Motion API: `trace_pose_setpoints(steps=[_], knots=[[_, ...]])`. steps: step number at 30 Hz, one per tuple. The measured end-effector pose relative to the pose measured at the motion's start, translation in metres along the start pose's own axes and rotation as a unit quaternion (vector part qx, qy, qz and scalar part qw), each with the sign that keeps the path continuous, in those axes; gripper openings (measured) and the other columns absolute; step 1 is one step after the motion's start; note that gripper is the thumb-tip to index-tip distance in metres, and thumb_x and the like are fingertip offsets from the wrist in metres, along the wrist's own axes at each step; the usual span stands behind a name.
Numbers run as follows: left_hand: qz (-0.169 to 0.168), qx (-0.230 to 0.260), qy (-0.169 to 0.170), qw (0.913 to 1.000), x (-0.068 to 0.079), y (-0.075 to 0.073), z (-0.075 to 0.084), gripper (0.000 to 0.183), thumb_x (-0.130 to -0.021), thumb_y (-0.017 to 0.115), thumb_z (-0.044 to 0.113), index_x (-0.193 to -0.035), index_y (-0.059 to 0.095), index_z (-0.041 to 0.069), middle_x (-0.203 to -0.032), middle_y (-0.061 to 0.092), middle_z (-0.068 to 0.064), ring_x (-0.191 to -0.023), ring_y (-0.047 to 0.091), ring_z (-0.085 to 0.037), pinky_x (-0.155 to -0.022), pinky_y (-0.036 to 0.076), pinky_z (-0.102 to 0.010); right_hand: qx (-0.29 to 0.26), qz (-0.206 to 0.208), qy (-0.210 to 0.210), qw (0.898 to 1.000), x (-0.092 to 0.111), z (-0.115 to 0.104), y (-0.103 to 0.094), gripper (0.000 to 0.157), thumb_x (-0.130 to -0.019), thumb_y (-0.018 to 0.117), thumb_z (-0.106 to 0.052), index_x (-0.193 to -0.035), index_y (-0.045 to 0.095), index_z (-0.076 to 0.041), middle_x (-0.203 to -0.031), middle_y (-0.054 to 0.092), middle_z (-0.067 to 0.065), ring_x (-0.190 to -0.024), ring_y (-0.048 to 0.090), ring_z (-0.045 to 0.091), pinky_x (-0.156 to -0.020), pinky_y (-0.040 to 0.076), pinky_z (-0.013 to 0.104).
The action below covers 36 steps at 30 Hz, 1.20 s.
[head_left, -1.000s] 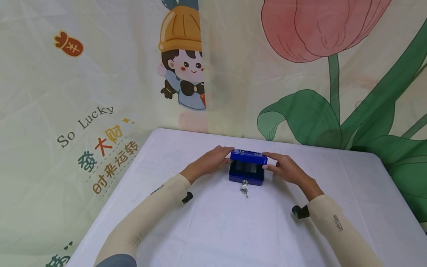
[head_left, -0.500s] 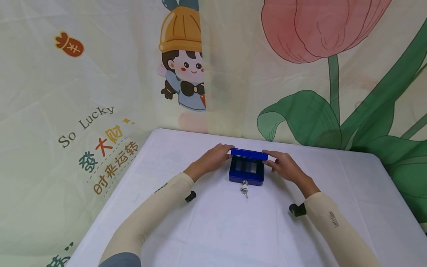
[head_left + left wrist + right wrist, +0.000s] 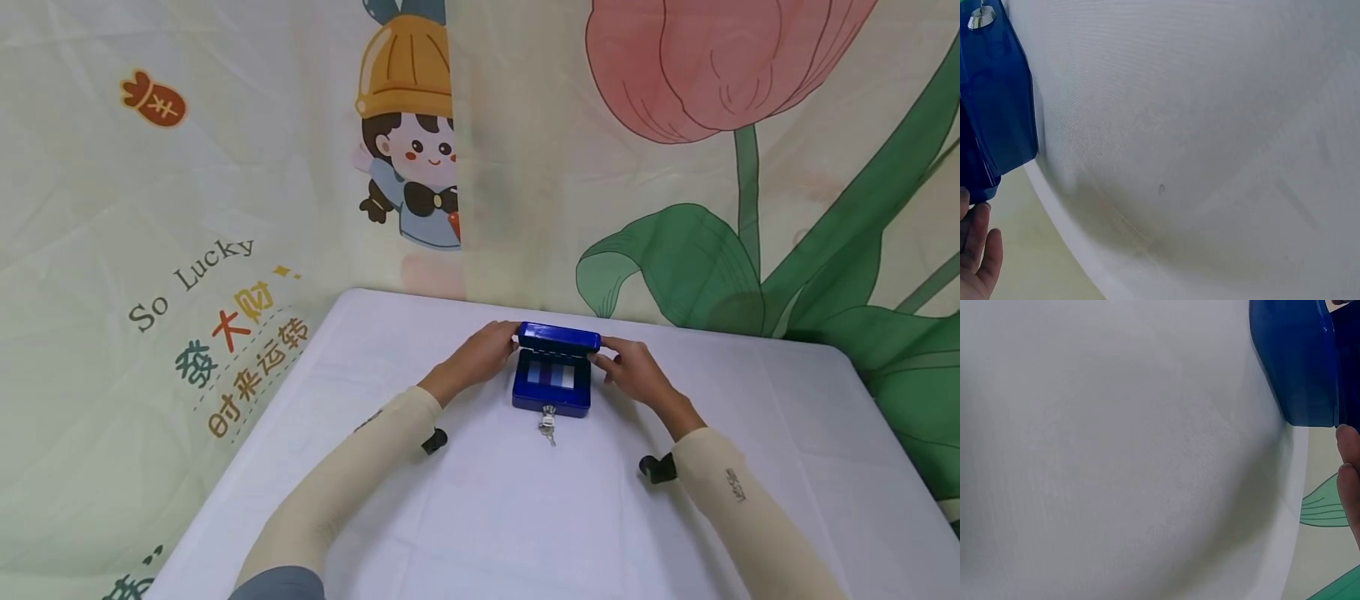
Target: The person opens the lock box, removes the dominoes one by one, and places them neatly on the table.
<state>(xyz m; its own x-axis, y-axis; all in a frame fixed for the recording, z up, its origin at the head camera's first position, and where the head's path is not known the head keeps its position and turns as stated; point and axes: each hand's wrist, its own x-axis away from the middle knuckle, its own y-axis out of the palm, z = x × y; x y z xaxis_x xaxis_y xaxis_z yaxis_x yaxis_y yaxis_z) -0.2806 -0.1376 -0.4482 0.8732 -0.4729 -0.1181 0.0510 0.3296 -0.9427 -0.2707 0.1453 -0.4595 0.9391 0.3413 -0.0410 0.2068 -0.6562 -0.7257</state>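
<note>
1. Head view: so the blue box point(image 3: 573, 409) sits on the white desk point(image 3: 480, 517), lid point(image 3: 559, 337) tipped up along its far side. The left hand point(image 3: 486, 348) pinches the lid's left end, the right hand point(image 3: 636, 372) its right end, both with thumb and fingers. Keys point(image 3: 549, 433) hang from the lock point(image 3: 549, 411) on the box's front. Inside the box there's a striped patch point(image 3: 551, 375), can't tell what it is. Printed cloth point(image 3: 525, 208) hangs behind the box.

2. Left wrist: just part of the box, silver lock on its front. The fingers meet the lid's corner, the others loosely bent beside it.

3. Right wrist: box cut off by the frame, a fingertip touching right at its lid corner. Leaf print shows past the box.
</note>
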Motion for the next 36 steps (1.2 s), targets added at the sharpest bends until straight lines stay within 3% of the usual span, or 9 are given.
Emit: trace_pose_setpoints(steps=[4,10,22,29,36], knots=[[0.001,0.010,-0.025,0.9996,-0.004,0.001,0.001,0.036,-0.105,0.052,0.013,-0.140,0.053,0.002,-0.133,0.064,-0.013,-0.122,0.059,-0.026,-0.108,0.047,-0.038,0.003,0.001,0.012,1.000,-0.003,0.000,0.001,0.043,-0.102,0.060,-0.019,-0.142,0.056,-0.008,-0.136,0.063,0.018,-0.069,0.070,0.023,-0.060,0.054,0.029],[0.018,0.051,-0.034,0.9979,-0.007,0.003,0.000,0.032,-0.104,0.052,0.009,-0.134,0.056,-0.002,-0.127,0.066,-0.015,-0.123,0.060,-0.030,-0.109,0.046,-0.041,0.001,0.003,0.017,1.000,-0.007,0.001,0.006,0.042,-0.103,0.057,-0.015,-0.144,0.054,-0.006,-0.139,0.061,0.019,-0.070,0.069,0.021,-0.064,0.055,0.030],[0.029,0.060,-0.055,0.9963,-0.010,0.008,0.000,0.030,-0.102,0.053,0.006,-0.131,0.057,-0.002,-0.124,0.067,-0.015,-0.121,0.060,-0.029,-0.109,0.046,-0.041,0.014,0.007,0.028,0.999,-0.011,0.001,0.015,0.039,-0.105,0.053,-0.014,-0.143,0.054,-0.006,-0.135,0.063,0.019,-0.081,0.068,0.023,-0.073,0.059,0.036],[-0.001,0.091,-0.072,0.9932,-0.007,0.011,0.000,0.044,-0.103,0.054,0.010,-0.144,0.047,-0.002,-0.133,0.062,-0.017,-0.127,0.057,-0.030,-0.110,0.045,-0.041,0.032,0.008,0.037,0.999,-0.011,0.000,0.020,0.041,-0.105,0.052,-0.015,-0.145,0.051,-0.006,-0.134,0.064,0.018,-0.086,0.066,0.024,-0.074,0.057,0.035],[-0.012,0.082,-0.055,0.9950,-0.006,0.013,0.001,0.050,-0.104,0.054,0.016,-0.150,0.041,0.000,-0.137,0.060,-0.017,-0.127,0.056,-0.030,-0.108,0.047,-0.040,0.040,0.016,0.035,0.998,-0.011,0.001,0.018,0.042,-0.106,0.050,-0.016,-0.146,0.050,-0.004,-0.130,0.065,0.019,-0.090,0.064,0.027,-0.076,0.057,0.038]])
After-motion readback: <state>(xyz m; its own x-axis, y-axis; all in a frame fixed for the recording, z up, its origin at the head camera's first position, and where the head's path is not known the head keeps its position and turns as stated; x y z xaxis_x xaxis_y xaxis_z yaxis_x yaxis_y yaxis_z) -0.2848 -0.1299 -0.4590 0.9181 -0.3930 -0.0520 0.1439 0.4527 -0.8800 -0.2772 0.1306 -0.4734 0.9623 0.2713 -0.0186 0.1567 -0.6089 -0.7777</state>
